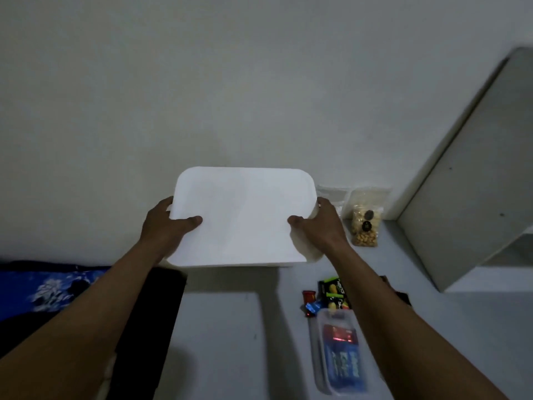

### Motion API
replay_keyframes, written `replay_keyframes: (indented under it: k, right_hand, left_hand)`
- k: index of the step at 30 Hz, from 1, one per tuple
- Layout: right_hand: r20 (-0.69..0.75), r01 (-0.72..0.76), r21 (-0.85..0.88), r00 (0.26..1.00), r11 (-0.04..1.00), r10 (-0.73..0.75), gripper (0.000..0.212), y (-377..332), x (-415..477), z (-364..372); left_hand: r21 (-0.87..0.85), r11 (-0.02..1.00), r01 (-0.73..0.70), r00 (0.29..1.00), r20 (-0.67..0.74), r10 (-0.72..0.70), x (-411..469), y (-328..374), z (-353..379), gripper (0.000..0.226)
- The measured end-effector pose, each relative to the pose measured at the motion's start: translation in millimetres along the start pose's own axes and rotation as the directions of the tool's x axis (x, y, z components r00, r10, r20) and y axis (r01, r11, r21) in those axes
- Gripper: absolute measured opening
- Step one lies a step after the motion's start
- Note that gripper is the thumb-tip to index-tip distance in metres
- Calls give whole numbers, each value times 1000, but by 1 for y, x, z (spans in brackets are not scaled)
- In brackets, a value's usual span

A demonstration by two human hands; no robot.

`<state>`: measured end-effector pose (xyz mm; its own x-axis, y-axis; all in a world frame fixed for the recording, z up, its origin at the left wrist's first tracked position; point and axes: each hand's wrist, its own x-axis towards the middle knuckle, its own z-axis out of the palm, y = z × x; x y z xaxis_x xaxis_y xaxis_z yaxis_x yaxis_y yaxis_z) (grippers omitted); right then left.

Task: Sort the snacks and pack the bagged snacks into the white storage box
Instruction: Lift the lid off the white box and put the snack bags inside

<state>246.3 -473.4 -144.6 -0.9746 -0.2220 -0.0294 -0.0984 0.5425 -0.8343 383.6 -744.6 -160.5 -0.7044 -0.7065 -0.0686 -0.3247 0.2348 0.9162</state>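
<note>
Closest to my lens are the two forearms [86, 327], reaching forward from the bottom corners. Under the right one a clear tub [340, 356] of blue and red packets sits on the tabletop [225, 342].

Ahead, both hands grip the white storage box [245, 215] by its short ends. The left hand [170, 226] has its thumb laid on the top face and its fingers curled round the left end. The right hand [320, 223] mirrors it on the right end. The box's long axis runs left to right between them, square to me, over the far part of the tabletop and close to the wall [230, 82]. Its top face is washed out to plain white, so I cannot tell whether a lid is on it.

What the next move turns on, I judge, is that every snack I can see lies to the right of the box. A clear bag of nuts [364, 226] stands just beside the right hand, against the wall. A small heap of wrapped packets [326, 295] lies nearer me, beside the right forearm. The right hand is the nearer one to both, so I would set the box down and feed it from that side. On the left I see only a blue patterned cloth [52, 287].
</note>
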Motion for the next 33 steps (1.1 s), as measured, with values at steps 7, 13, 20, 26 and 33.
replay_keyframes:
  k: [7, 13, 20, 26, 33]
  right_hand:
    - [37, -62, -58, 997, 996, 64, 61, 28, -101, 25]
    - [13, -158, -140, 987, 977, 161, 61, 78, -140, 64]
    - [80, -282, -207, 950, 937, 303, 70, 146, -145, 117]
    - [127, -289, -300, 932, 909, 339, 91, 182, -138, 142]
    - [258, -140, -459, 924, 877, 282, 69, 204, -141, 147]
  left_hand:
    - [-24, 999, 38, 992, 122, -35, -73, -55, -37, 63]
    - [-18, 992, 128, 977, 175, -123, -101, -125, -36, 66]
    - [144, 973, 179, 960, 190, -204, -97, -210, -2, 76]
    - [266, 939, 216, 950, 166, -266, -91, -248, 30, 87]
    - [470, 863, 184, 943, 163, -290, -92, -252, 50, 103]
